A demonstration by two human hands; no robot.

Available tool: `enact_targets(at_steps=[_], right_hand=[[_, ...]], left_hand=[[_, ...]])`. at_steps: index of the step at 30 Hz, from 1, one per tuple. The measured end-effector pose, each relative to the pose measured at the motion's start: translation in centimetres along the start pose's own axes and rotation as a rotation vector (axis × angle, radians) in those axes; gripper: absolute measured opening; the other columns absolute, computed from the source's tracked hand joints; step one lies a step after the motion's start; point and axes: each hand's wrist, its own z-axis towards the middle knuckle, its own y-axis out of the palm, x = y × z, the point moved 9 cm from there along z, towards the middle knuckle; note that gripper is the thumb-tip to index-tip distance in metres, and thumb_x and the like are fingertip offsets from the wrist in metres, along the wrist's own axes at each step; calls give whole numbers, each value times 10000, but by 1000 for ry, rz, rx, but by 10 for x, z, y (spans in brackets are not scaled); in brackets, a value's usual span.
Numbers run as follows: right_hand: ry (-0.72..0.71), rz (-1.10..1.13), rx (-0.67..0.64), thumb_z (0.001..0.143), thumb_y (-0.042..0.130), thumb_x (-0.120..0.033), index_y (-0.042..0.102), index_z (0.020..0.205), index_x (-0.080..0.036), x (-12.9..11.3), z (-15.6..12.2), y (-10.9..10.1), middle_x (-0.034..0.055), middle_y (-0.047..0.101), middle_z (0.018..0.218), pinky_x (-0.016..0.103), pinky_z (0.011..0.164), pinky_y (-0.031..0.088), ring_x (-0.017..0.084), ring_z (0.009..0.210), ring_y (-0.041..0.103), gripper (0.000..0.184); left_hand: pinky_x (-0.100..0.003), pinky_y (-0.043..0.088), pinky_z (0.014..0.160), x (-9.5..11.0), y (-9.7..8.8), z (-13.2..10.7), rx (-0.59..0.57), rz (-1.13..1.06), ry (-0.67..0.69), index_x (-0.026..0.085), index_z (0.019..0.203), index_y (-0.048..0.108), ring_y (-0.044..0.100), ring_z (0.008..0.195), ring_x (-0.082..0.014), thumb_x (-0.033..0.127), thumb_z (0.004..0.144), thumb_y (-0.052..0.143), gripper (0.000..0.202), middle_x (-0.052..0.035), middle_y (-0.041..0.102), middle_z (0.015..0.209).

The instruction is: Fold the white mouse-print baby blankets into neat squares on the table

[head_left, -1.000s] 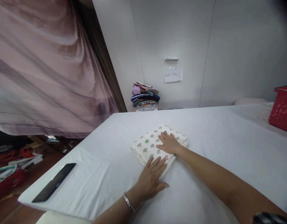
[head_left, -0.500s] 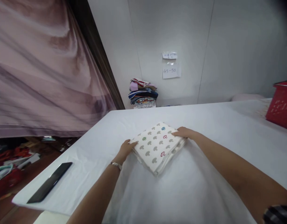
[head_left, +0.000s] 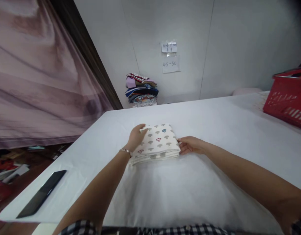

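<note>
A folded white cloth [head_left: 157, 140] printed with grey, red and blue mushrooms lies in several layers on the white-covered table. My left hand [head_left: 137, 136] grips its left side, the thumb on the top layer and the other fingers partly hidden behind. At the right edge, my right hand [head_left: 189, 145] pinches the layers, its thumb near the top and its fingers curled low against the side. The cloth's front edge, with its stacked folds, faces me.
The white tabletop [head_left: 204, 120] spreads around the cloth. A black flat object [head_left: 42, 192] lies at the left edge. A pile of folded fabrics [head_left: 142, 89] stands by the wall, below paper signs [head_left: 170, 63]. A red basket [head_left: 287, 98] sits at the right, a pink curtain [head_left: 42, 81] hangs left.
The cloth has been turned so that its folded front edge lies nearly level toward me. My left hand moved farther onto its left side; my right hand slid lower along the right edge.
</note>
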Motion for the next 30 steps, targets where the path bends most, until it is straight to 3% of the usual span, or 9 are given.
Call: enact_targets(at_steps=[2, 4, 7, 10, 16, 23, 30], right_hand=[[-29, 50, 25, 833, 566, -265, 560, 988, -116, 2, -9, 1, 106, 674, 842, 321, 691, 569, 175, 714, 669, 215], [-48, 67, 72, 806, 584, -186, 544, 1003, -130, 6, -16, 3, 95, 676, 865, 300, 665, 573, 161, 720, 666, 208], [-70, 80, 138, 772, 601, -140, 509, 1028, -136, 13, -21, 7, 86, 669, 859, 287, 618, 574, 162, 732, 660, 272], [-103, 58, 188, 734, 638, -147, 443, 1152, -151, 17, -22, 11, 65, 655, 824, 276, 579, 566, 168, 732, 653, 461], [-238, -148, 248, 677, 658, -143, 253, 1349, -208, 9, -24, 18, -9, 603, 769, 174, 440, 464, 132, 658, 620, 787], [-296, -265, 292, 659, 590, -111, 318, 1299, -219, 13, -18, 12, -92, 512, 595, 162, 356, 358, 59, 400, 460, 704], [-274, -197, 255, 636, 598, -100, 280, 1328, -189, 11, -18, 12, -86, 525, 576, 180, 388, 404, 95, 444, 529, 766]], left_hand=[[-322, 457, 831, 42, 28, -36, -133, 14, 231, 207, 1003, 640, 579, 946, -191, 411, 806, 543, 300, -56, 652, 1032], [-344, 450, 835, 78, 50, -73, -190, 45, 441, 208, 948, 650, 584, 900, -190, 418, 783, 584, 275, -54, 663, 961], [-376, 441, 830, 107, 72, -104, -184, 129, 599, 187, 981, 631, 566, 904, -214, 431, 734, 645, 347, -76, 645, 945], [-363, 441, 811, 110, 82, -103, -149, 197, 575, 172, 992, 620, 553, 903, -213, 400, 746, 642, 336, -80, 621, 957], [-295, 429, 742, 112, 92, -96, -234, 274, 634, 182, 872, 626, 554, 817, -160, 269, 868, 488, 162, -38, 613, 837], [-297, 431, 736, 116, 83, -102, -232, 353, 696, 171, 868, 591, 539, 828, -167, 249, 897, 416, 193, -51, 598, 843], [-333, 444, 758, 115, 89, -116, -306, 337, 820, 171, 980, 581, 542, 854, -182, 271, 893, 402, 223, -76, 600, 912]])
